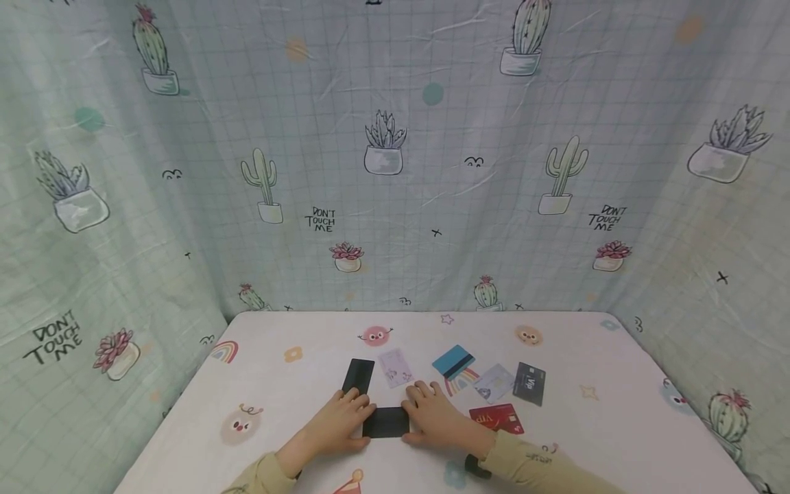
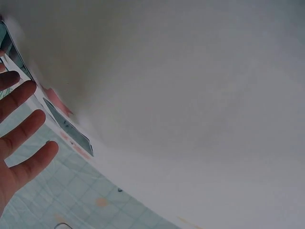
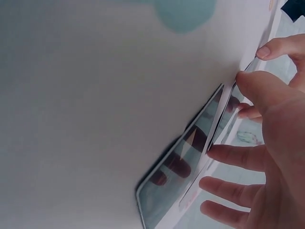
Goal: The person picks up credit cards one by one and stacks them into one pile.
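Observation:
A black card (image 1: 386, 422) lies sideways on the table in the head view, between both hands. My left hand (image 1: 342, 420) holds its left end, thumb at the near corner and fingers at the far one. Its fingers (image 2: 25, 126) spread apart in the left wrist view. My right hand (image 1: 435, 417) holds the right end; in the right wrist view its thumb (image 3: 257, 88) and index finger touch the card's edges, while the other fingers are extended. A second black card (image 1: 359, 374) lies just beyond the left fingertips.
Beyond the hands lie a pale purple card (image 1: 396, 367), a blue card (image 1: 452, 359), a pale grey card (image 1: 495, 383) and a dark VIP card (image 1: 529, 383). A red VIP card (image 1: 503, 416) sits beside the right wrist. Cactus-print cloth (image 1: 395, 199) hangs behind the patterned white table (image 1: 623, 446).

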A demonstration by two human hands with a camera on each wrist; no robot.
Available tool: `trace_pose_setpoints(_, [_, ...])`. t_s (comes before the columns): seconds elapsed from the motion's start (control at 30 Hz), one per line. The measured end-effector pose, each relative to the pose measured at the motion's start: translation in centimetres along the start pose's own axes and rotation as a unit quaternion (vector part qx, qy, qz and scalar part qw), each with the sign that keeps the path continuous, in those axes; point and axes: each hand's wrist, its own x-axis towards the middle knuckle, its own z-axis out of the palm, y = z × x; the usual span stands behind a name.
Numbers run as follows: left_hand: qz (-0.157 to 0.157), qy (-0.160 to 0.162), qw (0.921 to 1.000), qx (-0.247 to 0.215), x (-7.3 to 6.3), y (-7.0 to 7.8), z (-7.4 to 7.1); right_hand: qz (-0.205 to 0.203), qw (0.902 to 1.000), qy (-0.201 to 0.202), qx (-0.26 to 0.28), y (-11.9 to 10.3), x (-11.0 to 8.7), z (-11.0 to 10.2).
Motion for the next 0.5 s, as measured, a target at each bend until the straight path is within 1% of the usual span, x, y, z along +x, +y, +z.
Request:
trace_pose_setpoints(0.33, [-0.008,-0.015,0.9997,-0.019,-0.02,0.06,-0.04,-0.008,0.9996,-0.004,0.027,0.46,-0.08,0.36])
trace_pose_setpoints(0.5, [-0.011,-0.011,0.9997,-0.019,-0.08,0.05,-0.32,-0.011,0.9996,0.003,0.025,0.7,0.02,0.51])
